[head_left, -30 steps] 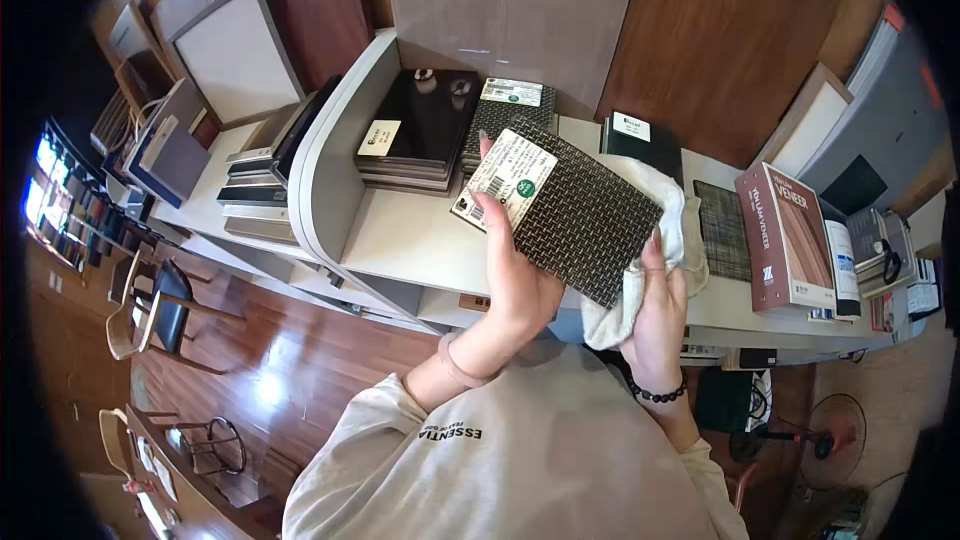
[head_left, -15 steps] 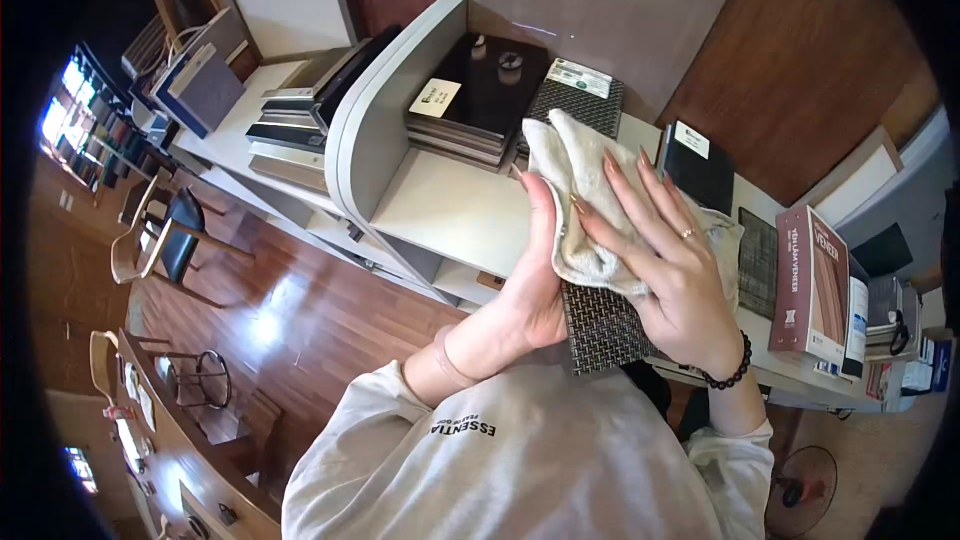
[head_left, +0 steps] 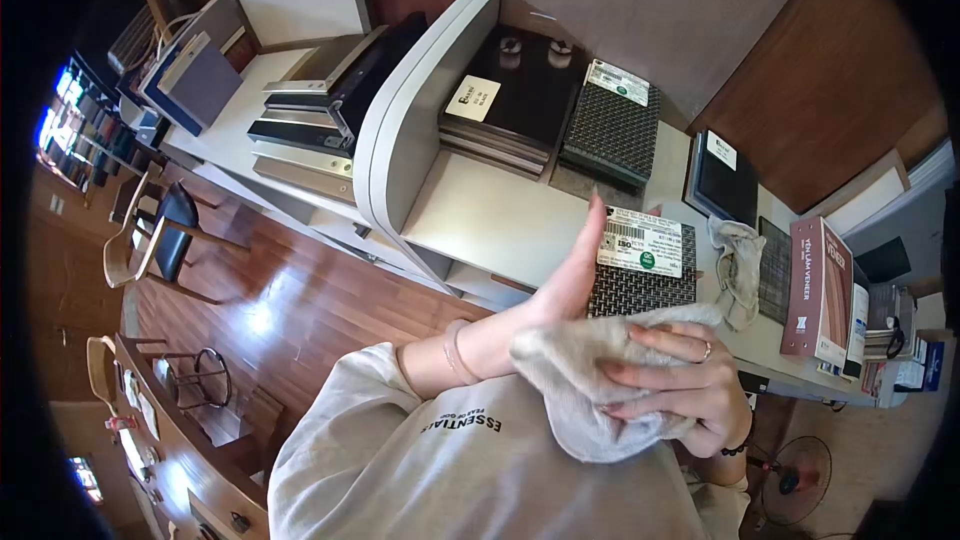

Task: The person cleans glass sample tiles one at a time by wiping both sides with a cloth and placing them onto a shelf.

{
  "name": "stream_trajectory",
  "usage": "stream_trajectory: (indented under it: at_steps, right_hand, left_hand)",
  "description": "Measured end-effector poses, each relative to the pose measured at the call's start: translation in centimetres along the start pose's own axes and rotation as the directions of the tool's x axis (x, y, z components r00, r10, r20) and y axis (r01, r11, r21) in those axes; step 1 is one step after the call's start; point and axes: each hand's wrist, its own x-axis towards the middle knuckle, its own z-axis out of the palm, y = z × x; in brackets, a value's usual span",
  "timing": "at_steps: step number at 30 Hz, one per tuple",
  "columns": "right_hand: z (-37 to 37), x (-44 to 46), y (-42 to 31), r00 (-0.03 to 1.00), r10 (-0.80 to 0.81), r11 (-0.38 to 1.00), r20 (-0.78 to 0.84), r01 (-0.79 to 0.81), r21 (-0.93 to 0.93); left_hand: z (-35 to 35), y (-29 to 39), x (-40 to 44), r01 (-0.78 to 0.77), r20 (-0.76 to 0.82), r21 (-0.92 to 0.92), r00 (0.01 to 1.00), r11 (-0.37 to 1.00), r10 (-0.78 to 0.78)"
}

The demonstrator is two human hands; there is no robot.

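Note:
My left hand (head_left: 570, 280) grips a woven-pattern sample panel (head_left: 640, 295) by its left edge, thumb along the side. A white printed label (head_left: 646, 240) with a barcode and green mark covers the panel's upper part. In my right hand (head_left: 695, 390) is a bunched, pale cloth (head_left: 600, 390), pressed under curled fingers. The cloth lies over the panel's lower end, close to my shirt, and hides that end. Whether it touches the panel is hard to make out.
On the white counter (head_left: 475, 210) stand a stack of dark glossy panels (head_left: 520, 90), more woven panels (head_left: 612, 130) and a black sample (head_left: 728, 180). A second cloth (head_left: 735, 265) lies beside a veneer binder (head_left: 815, 285). A fan (head_left: 797, 480) stands at lower right.
My right hand has drawn the cloth down from the panel's top toward my body, uncovering the label. The left hand still holds the panel. The camera view has shifted slightly.

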Motion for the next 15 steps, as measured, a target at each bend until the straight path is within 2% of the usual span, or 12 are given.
stream_trajectory:
  at_steps: [1, 4, 5, 6, 7, 8, 9, 10, 11, 12, 15]
  right_hand:
    - [-0.2, -0.3, 0.3, 1.0, 0.011, 1.0, -0.013, -0.011, -0.011]
    - [-0.8, -3.0, 2.8, 0.965, -0.254, 0.915, -0.061, 0.261, 0.309]
    - [-1.2, -4.5, 4.8, 0.961, -0.215, 0.81, -0.171, 0.274, 0.518]
    - [-1.3, -5.9, 6.9, 0.951, -0.154, 0.657, -0.267, 0.301, 0.692]
    - [-0.4, -7.5, 7.4, 0.821, 0.202, 0.661, -0.534, 0.289, 0.693]
    - [0.5, -9.0, 7.5, 0.514, 0.509, 0.659, -0.69, 0.283, 0.697]
    - [0.4, -7.8, 7.5, 0.505, 0.505, 0.667, -0.7, 0.286, 0.688]
    - [0.3, -5.9, 7.9, 0.398, 0.472, 0.871, -0.787, -0.351, 0.345]
    - [0.4, -4.3, 7.9, 0.357, 0.362, 0.536, -0.861, -0.836, -0.121]
    - [0.9, -3.5, 7.7, 0.352, 0.355, 0.533, -0.866, -0.837, -0.121]
    - [2.7, -1.0, 6.9, 0.598, 0.009, 0.611, -0.802, -0.638, -0.469]
  left_hand:
    - [-0.4, 0.3, 0.1, 0.041, 0.002, 0.018, 0.999, 0.999, -0.041]
    - [1.1, 2.3, -1.0, 0.083, 0.033, -0.063, 0.996, 0.994, -0.081]
    - [1.4, 2.9, -1.4, 0.094, 0.044, -0.105, 0.995, 0.99, -0.09]
    - [1.3, 3.4, -1.7, 0.107, 0.05, -0.1, 0.993, 0.989, -0.103]
    - [1.0, 3.9, -1.8, 0.1, 0.062, -0.08, 0.993, 0.992, -0.095]
    - [0.8, 4.3, -1.8, 0.092, 0.076, -0.059, 0.993, 0.994, -0.087]
    - [0.6, 4.7, -1.9, 0.082, 0.088, -0.039, 0.993, 0.996, -0.078]
    - [0.7, 5.1, -1.9, 0.091, 0.095, -0.031, 0.992, 0.995, -0.088]
    - [0.7, 5.4, -1.8, 0.092, 0.068, -0.027, 0.994, 0.995, -0.09]
    - [0.7, 5.7, -1.8, 0.091, 0.04, -0.024, 0.995, 0.996, -0.09]
    - [1.2, 6.6, -1.5, 0.058, -0.024, 0.042, 0.998, 0.997, -0.057]
